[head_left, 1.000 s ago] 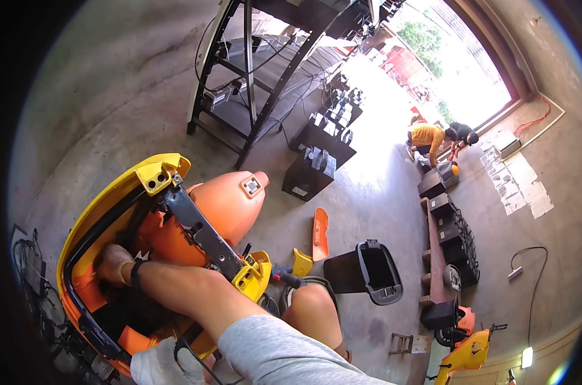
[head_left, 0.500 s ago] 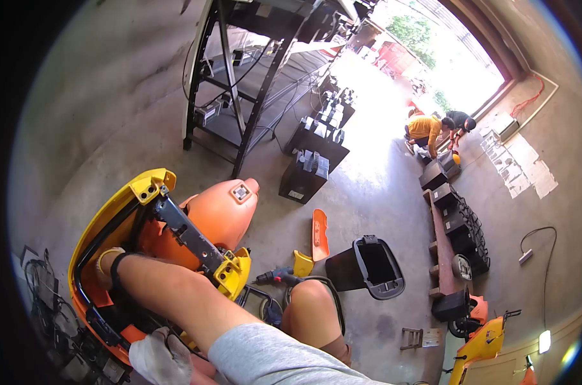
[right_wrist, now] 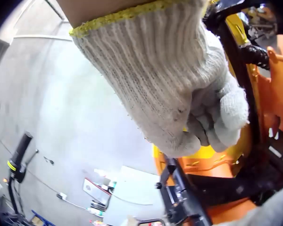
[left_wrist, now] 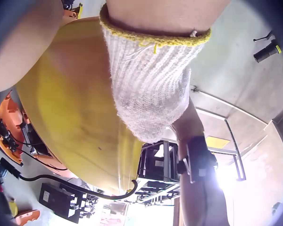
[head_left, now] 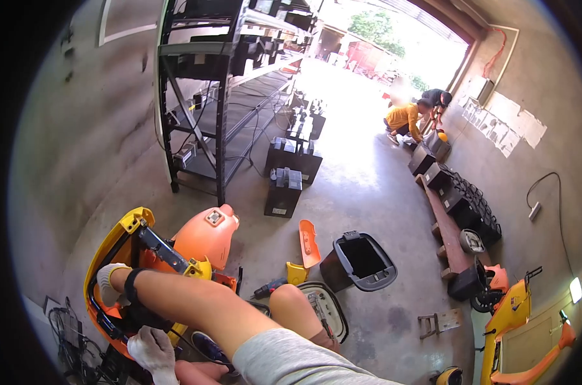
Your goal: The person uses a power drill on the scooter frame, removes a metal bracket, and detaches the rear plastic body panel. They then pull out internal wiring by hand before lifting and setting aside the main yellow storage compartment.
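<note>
Head view: the right hand (head_left: 113, 285) reaches into the yellow-orange shell (head_left: 109, 239), which surrounds it; the left hand (head_left: 152, 350) is nearer the wearer, beside the shell's lower end.

Left wrist: the fingers are hidden; its grip cannot be told.

Right wrist: fingers curl inward above a black bar (right_wrist: 181, 190); whether they pinch anything is unclear.

Shell (head_left: 101, 254): yellow and orange, partly assembled.
Long, curved housing at lower left of the head view, open side exposed; outer face smooth, glossy yellow; inner parts orange. Black trim follows the inside edge. A dark bar (head_left: 164, 251) spans one end between yellow brackets (head_left: 198, 269). A domed orange cover (head_left: 203, 239) with a square fitting (head_left: 214, 217) lies just beside the bar.
</note>
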{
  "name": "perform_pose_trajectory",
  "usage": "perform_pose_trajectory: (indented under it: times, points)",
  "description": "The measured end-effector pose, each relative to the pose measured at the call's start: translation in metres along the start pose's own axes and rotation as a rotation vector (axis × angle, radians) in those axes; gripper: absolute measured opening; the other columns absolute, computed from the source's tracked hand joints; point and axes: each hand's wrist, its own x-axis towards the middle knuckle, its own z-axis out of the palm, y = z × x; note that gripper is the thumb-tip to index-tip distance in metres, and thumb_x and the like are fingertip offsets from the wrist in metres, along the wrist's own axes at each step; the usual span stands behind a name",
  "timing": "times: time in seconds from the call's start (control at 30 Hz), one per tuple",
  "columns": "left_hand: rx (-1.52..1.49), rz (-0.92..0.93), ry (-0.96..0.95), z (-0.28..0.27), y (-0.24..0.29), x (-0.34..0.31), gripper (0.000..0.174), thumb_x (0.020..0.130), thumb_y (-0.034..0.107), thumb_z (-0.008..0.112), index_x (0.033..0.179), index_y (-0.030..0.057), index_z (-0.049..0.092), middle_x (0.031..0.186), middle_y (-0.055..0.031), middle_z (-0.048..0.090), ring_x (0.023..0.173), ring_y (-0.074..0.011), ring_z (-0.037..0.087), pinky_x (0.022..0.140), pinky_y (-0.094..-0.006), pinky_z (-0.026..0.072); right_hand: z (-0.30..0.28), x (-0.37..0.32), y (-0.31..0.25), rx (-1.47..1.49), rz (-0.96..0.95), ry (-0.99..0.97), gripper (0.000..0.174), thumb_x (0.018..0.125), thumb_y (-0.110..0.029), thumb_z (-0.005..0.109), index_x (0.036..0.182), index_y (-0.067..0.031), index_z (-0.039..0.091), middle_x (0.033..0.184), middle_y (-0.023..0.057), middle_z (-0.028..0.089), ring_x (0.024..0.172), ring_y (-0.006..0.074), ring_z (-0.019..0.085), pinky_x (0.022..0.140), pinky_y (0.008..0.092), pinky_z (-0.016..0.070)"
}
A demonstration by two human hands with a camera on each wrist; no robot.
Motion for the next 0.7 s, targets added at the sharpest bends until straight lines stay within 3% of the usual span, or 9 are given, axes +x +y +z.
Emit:
perform_pose_trajectory:
  times: [0.2, 0.27, 0.33, 0.4, 0.47, 0.53, 0.6, 0.67, 0.7]
  points:
    - [-0.041, 0.052, 0.172, 0.001, 0.006, 0.005, 0.022, 0.090, 0.021, 0.056, 0.074, 0.0044, 0.056, 0.066, -0.0171, 0.058, 0.061, -0.0421, 0.055, 0.060, -0.0529, 0.0394, -0.029, -0.103, -0.027, 0.239, -0.131, 0.189, 0.030, 0.086, -0.015, 0.055, 0.079, 0.0085, 0.071, 0.072, 0.0188, 0.071, 0.062, 0.0272, 0.073, 0.057, 0.0384, 0.0593]
    - [0.017, 0.006, 0.034, -0.003, 0.005, 0.004, 0.029, 0.096, 0.027, 0.052, 0.076, 0.0068, 0.056, 0.066, -0.0170, 0.057, 0.065, -0.0421, 0.056, 0.061, -0.0539, 0.0389, -0.024, -0.150, -0.025, 0.833, -0.207, 0.334, 0.032, 0.088, -0.012, 0.053, 0.067, 0.0055, 0.068, 0.059, 0.0141, 0.066, 0.055, 0.0257, 0.070, 0.051, 0.0365, 0.0565]
    - [0.048, -0.038, 0.077, 0.011, -0.005, 0.002, 0.026, 0.093, 0.025, 0.053, 0.073, 0.0089, 0.057, 0.063, -0.0159, 0.057, 0.062, -0.0413, 0.056, 0.060, -0.0529, 0.0392, -0.021, -0.176, 0.013, 0.418, -0.452, 0.211, 0.034, 0.093, -0.015, 0.052, 0.067, 0.0018, 0.066, 0.055, 0.0104, 0.062, 0.051, 0.0235, 0.066, 0.048, 0.0332, 0.0521]
    - [0.008, -0.046, 0.033, 0.006, -0.003, 0.004, 0.031, 0.097, 0.027, 0.050, 0.075, 0.0066, 0.057, 0.066, -0.0190, 0.057, 0.065, -0.0432, 0.055, 0.061, -0.0531, 0.0391, -0.002, -0.209, 0.046, 0.057, -0.471, 0.324, 0.032, 0.097, -0.025, 0.053, 0.082, -0.0008, 0.067, 0.062, 0.0082, 0.064, 0.053, 0.0192, 0.063, 0.050, 0.0309, 0.0502]
    - [0.026, -0.033, 0.031, 0.008, 0.002, 0.008, 0.032, 0.097, 0.027, 0.050, 0.075, 0.0054, 0.057, 0.066, -0.0205, 0.058, 0.064, -0.0439, 0.056, 0.061, -0.0544, 0.0387, 0.026, -0.288, 0.066, 0.414, -0.505, 0.588, 0.021, 0.089, -0.019, 0.060, 0.093, 0.0003, 0.067, 0.077, 0.0121, 0.070, 0.054, 0.0176, 0.064, 0.045, 0.0306, 0.0474]
    - [0.004, -0.036, 0.055, 0.017, 0.011, 0.015, 0.029, 0.096, 0.027, 0.051, 0.076, 0.0063, 0.058, 0.066, -0.0200, 0.058, 0.064, -0.0434, 0.056, 0.061, -0.0542, 0.0391, 0.046, -0.364, 0.074, 0.999, -0.069, 0.463, 0.026, 0.096, -0.031, 0.060, 0.094, -0.0059, 0.067, 0.080, 0.0033, 0.066, 0.064, 0.0110, 0.059, 0.055, 0.0271, 0.0477]
    - [0.021, -0.051, 0.057, 0.018, 0.008, 0.014, 0.027, 0.095, 0.026, 0.053, 0.076, 0.0073, 0.059, 0.067, -0.0195, 0.059, 0.063, -0.0429, 0.057, 0.061, -0.0540, 0.0396, 0.072, -0.422, 0.090, 1.122, -0.089, 0.721, 0.021, 0.094, -0.025, 0.067, 0.094, -0.0038, 0.067, 0.081, 0.0021, 0.065, 0.067, 0.0099, 0.060, 0.059, 0.0250, 0.0465]
    - [0.069, -0.051, 0.040, 0.006, -0.007, 0.006, 0.025, 0.094, 0.025, 0.054, 0.077, 0.0082, 0.060, 0.067, -0.0190, 0.059, 0.063, -0.0424, 0.057, 0.061, -0.0539, 0.0401, 0.100, -0.470, 0.113, 1.182, 0.236, 1.115, 0.018, 0.094, -0.020, 0.067, 0.099, -0.0030, 0.065, 0.081, 0.0037, 0.064, 0.067, 0.0101, 0.061, 0.057, 0.0251, 0.0485]
    - [0.042, -0.065, 0.016, 0.002, -0.007, 0.007, 0.025, 0.094, 0.026, 0.053, 0.078, 0.0080, 0.061, 0.068, -0.0195, 0.060, 0.064, -0.0426, 0.058, 0.061, -0.0537, 0.0407, 0.125, -0.489, 0.141, 1.324, 0.207, 1.326, 0.014, 0.095, -0.018, 0.064, 0.101, -0.0045, 0.063, 0.079, 0.0027, 0.062, 0.064, 0.0104, 0.060, 0.053, 0.0258, 0.0482]
